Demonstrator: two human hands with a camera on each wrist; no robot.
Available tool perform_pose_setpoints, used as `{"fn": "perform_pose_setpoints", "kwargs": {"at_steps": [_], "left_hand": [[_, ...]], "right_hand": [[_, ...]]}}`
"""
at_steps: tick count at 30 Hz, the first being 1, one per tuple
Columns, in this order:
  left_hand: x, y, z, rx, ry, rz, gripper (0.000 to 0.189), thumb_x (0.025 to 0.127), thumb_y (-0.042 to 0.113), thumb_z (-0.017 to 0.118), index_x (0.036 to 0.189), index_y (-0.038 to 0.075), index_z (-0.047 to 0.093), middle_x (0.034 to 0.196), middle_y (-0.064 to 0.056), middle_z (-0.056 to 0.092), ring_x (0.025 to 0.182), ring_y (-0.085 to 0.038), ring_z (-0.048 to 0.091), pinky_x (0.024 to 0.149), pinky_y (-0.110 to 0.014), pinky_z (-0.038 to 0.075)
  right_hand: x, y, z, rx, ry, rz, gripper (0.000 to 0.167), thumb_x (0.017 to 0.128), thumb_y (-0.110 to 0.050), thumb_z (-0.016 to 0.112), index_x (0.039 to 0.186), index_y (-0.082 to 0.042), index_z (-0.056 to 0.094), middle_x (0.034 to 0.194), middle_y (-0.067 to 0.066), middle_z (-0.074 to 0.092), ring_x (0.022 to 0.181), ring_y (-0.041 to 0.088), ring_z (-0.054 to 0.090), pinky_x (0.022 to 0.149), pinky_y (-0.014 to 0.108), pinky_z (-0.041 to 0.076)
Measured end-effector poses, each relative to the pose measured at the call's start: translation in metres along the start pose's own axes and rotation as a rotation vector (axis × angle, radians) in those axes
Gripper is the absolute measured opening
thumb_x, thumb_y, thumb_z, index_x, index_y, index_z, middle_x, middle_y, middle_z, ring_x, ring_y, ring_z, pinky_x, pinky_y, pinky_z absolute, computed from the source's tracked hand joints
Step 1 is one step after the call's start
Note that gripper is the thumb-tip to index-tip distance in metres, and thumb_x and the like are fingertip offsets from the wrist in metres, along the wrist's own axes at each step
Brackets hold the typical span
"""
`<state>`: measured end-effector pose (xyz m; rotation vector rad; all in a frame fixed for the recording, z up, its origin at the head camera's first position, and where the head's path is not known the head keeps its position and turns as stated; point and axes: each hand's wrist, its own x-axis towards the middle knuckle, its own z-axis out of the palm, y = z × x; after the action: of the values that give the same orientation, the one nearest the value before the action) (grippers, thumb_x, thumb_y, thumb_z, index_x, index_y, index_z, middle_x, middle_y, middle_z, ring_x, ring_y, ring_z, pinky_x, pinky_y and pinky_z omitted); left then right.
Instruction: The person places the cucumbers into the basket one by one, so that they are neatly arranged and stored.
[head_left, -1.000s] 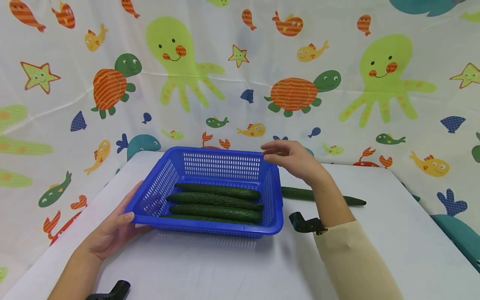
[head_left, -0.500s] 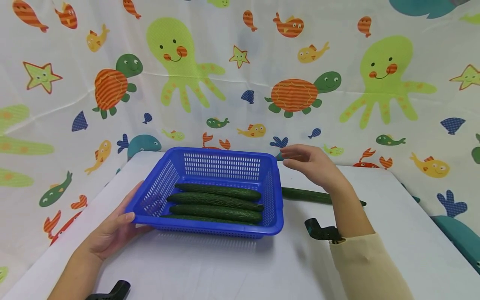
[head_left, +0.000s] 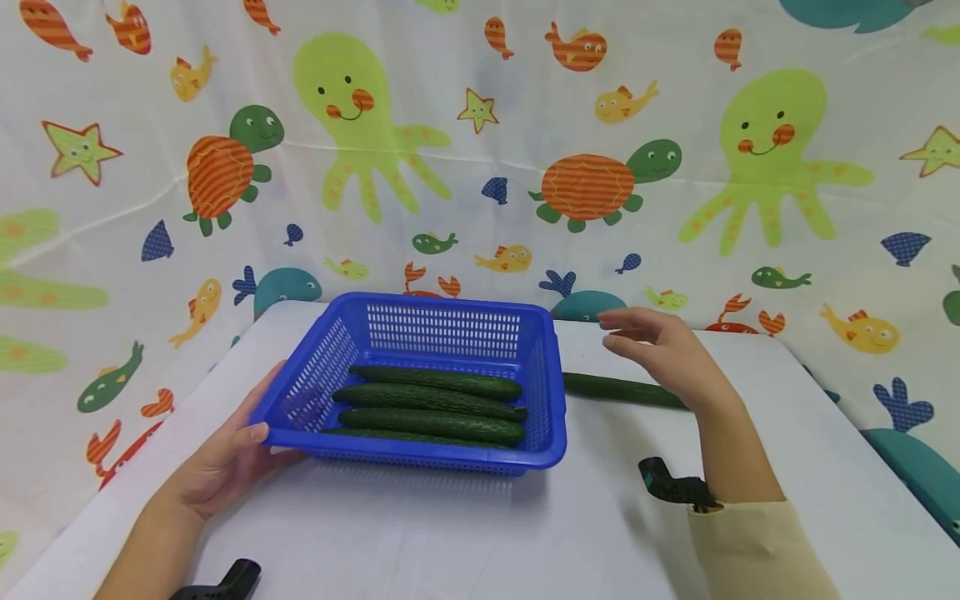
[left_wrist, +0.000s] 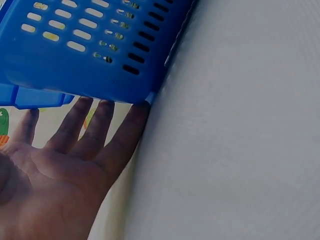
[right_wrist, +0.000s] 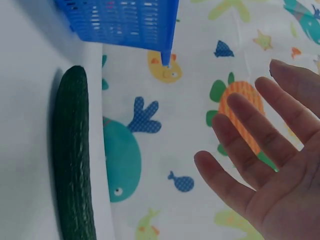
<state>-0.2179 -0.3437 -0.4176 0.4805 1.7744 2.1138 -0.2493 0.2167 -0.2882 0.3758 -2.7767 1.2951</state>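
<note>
A blue perforated plastic basket [head_left: 450, 454] stands on the table with several dark green cucumbers [head_left: 435, 400] lying side by side in it. My left hand [head_left: 225, 462] rests against its near left corner, thumb tip at the rim. In the left wrist view the straight, spread fingers [left_wrist: 95, 130] touch the basket's wall [left_wrist: 60, 65] with their tips. Right of the basket, one more cucumber [head_left: 615, 390] lies loose on the table; my forearm hides its right end. My right hand [head_left: 671, 354] hovers above it, holding nothing, its fingers [right_wrist: 240, 140] relaxed and apart.
The table [head_left: 420, 542] has a white cover. A white curtain [head_left: 480, 158] printed with sea animals hangs close behind it. Black wrist cameras sit on the left wrist [head_left: 225, 583] and the right wrist [head_left: 675, 487].
My right hand has moved right and a little down, away from the basket's back right corner. Its forearm now covers the loose cucumber's right end. The left hand and basket stay put.
</note>
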Motion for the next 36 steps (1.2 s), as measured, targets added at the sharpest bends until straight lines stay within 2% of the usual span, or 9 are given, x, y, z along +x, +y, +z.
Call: {"fn": "perform_pose_setpoints", "kwargs": {"at_steps": [8,14,16,24,27,30,32,34,36], "left_hand": [[0.002,0.002,0.002,-0.019,-0.015,0.010,0.069,0.109,0.025,0.039,0.164,0.048,0.004,0.163,0.013,0.022,0.141,-0.004,0.047,0.106,-0.038,0.049],[0.006,0.002,0.006,-0.022,-0.036,0.015,0.070,0.108,0.025,0.040,0.164,0.047,0.004,0.164,0.012,0.021,0.141,-0.005,0.047,0.107,-0.038,0.048],[0.007,0.002,0.007,-0.017,-0.037,0.015,0.070,0.108,0.026,0.041,0.164,0.047,0.004,0.164,0.011,0.020,0.141,-0.005,0.047,0.107,-0.038,0.048],[0.004,0.001,0.004,-0.042,-0.049,0.018,0.070,0.109,0.024,0.039,0.164,0.047,0.003,0.162,0.014,0.024,0.141,-0.004,0.047,0.107,-0.037,0.049],[0.001,0.001,0.002,-0.051,-0.057,0.021,0.070,0.109,0.023,0.038,0.164,0.047,0.002,0.162,0.014,0.023,0.141,-0.005,0.048,0.108,-0.037,0.049],[0.000,0.001,0.000,-0.050,-0.046,0.016,0.070,0.109,0.023,0.037,0.164,0.047,0.002,0.161,0.016,0.025,0.140,-0.004,0.048,0.107,-0.037,0.050],[0.000,0.000,-0.001,-0.050,-0.037,0.012,0.070,0.109,0.023,0.037,0.164,0.047,0.002,0.161,0.016,0.025,0.140,-0.004,0.049,0.107,-0.037,0.050],[0.000,0.000,-0.001,-0.051,-0.031,0.011,0.070,0.109,0.023,0.037,0.164,0.047,0.003,0.160,0.017,0.026,0.139,-0.004,0.049,0.107,-0.037,0.050],[0.000,-0.001,-0.001,-0.052,-0.031,0.014,0.070,0.109,0.022,0.037,0.164,0.047,0.002,0.160,0.017,0.026,0.139,-0.004,0.049,0.107,-0.037,0.050]], "right_hand": [[-0.016,0.019,-0.013,-0.030,0.061,0.038,0.048,0.103,-0.041,0.063,0.143,-0.014,0.060,0.142,0.012,0.063,0.131,0.032,0.057,0.104,0.056,0.048],[-0.031,0.042,-0.026,-0.080,0.115,0.096,0.051,0.103,-0.043,0.062,0.147,-0.018,0.058,0.143,0.007,0.062,0.113,-0.002,0.057,0.094,0.031,0.048],[-0.035,0.046,-0.030,-0.089,0.128,0.105,0.052,0.103,-0.043,0.062,0.148,-0.017,0.057,0.143,0.004,0.062,0.111,-0.006,0.055,0.092,0.028,0.048],[-0.042,0.059,-0.046,-0.108,0.198,0.144,0.055,0.102,-0.047,0.061,0.147,-0.015,0.057,0.121,-0.026,0.058,0.107,-0.009,0.051,0.089,0.031,0.046],[-0.042,0.070,-0.049,-0.087,0.205,0.174,0.059,0.102,-0.047,0.061,0.149,-0.013,0.054,0.124,-0.020,0.059,0.113,-0.002,0.053,0.094,0.039,0.047],[-0.041,0.080,-0.049,-0.068,0.193,0.206,0.062,0.102,-0.048,0.060,0.151,-0.011,0.051,0.140,0.002,0.059,0.129,0.021,0.052,0.102,0.059,0.045],[-0.040,0.086,-0.049,-0.051,0.177,0.220,0.064,0.102,-0.047,0.060,0.152,-0.009,0.049,0.149,0.017,0.053,0.138,0.037,0.044,0.104,0.070,0.039],[-0.039,0.092,-0.049,-0.043,0.156,0.237,0.066,0.102,-0.048,0.060,0.153,-0.007,0.047,0.155,0.025,0.047,0.144,0.046,0.037,0.105,0.074,0.036],[-0.038,0.098,-0.048,-0.033,0.135,0.250,0.069,0.102,-0.048,0.061,0.154,-0.006,0.045,0.156,0.026,0.044,0.146,0.048,0.035,0.106,0.074,0.036]]}}
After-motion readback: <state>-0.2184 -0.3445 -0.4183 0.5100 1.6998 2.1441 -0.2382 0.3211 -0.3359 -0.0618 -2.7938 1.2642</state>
